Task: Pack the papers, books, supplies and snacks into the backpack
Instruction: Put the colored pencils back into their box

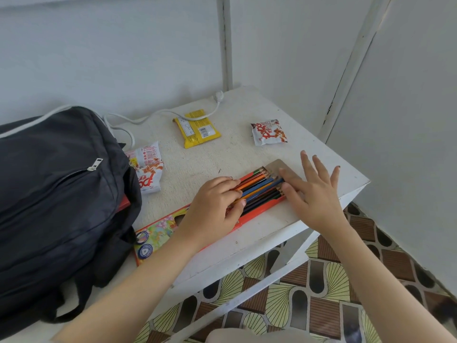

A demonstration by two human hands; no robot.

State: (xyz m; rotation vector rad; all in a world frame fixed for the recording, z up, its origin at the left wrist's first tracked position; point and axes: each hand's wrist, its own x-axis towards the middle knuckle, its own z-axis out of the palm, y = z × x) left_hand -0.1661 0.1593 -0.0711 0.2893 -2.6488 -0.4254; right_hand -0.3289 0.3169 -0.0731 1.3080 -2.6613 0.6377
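Head view: at frame centre, the left hand [215, 201] curls its fingers over the coloured pencils [262, 188] lying in the orange pencil box [158, 233] on the counter [247, 154]. The right hand [314, 191], fingers straight and spread, presses the pencil tips. The black backpack [57, 194] fills the left. A yellow snack packet [197, 128] lies at upper centre.
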